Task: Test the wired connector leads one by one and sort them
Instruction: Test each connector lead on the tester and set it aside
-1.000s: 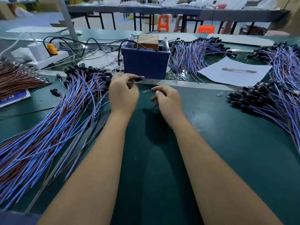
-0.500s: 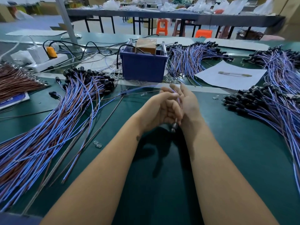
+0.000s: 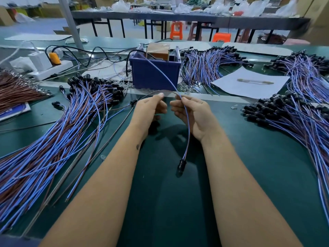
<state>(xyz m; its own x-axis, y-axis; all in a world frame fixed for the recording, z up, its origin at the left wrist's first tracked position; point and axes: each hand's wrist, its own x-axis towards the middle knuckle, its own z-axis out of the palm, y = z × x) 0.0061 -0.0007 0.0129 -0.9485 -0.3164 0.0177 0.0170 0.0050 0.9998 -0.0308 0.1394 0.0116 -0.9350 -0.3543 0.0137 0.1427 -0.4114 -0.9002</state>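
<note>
1. Left hand (image 3: 148, 111) pinches the brown wire of one lead (image 3: 187, 125) between thumb and fingertip, other fingers curled. Right hand (image 3: 193, 116) pinches the same lead where blue and brown wires part; remaining fingers loosely curled.
2. The lead hangs from the right hand toward 6 o'clock; its black connector (image 3: 181, 165) dangles just above the green counter (image 3: 249, 166). The blue wire arcs from the hands up toward 12 o'clock, ending at the blue bin (image 3: 154, 75); whether it touches a contact there cannot be told.
3. Open room: bare counter mat between and below the forearms, from centre to 6 o'clock, and a wedge toward 4 o'clock.
4. Edges: a pale strip (image 3: 213, 98) crosses the counter just beyond the hands, in front of the bin.
5. Count, lead heaps: four blue-and-brown. One large heap (image 3: 53, 139) at 9 o'clock, loose ends reaching toward 7; one (image 3: 293, 122) at 3 o'clock; one (image 3: 204, 68) at 1 o'clock beside the bin; one (image 3: 302, 68) at 2 o'clock. Leads within each too many to count.
6. One all-brown bundle (image 3: 17, 90) at 10 o'clock.
7. One paper sheet (image 3: 249, 84) at 1–2 o'clock. One white power strip (image 3: 51, 70) at 11 o'clock.
</note>
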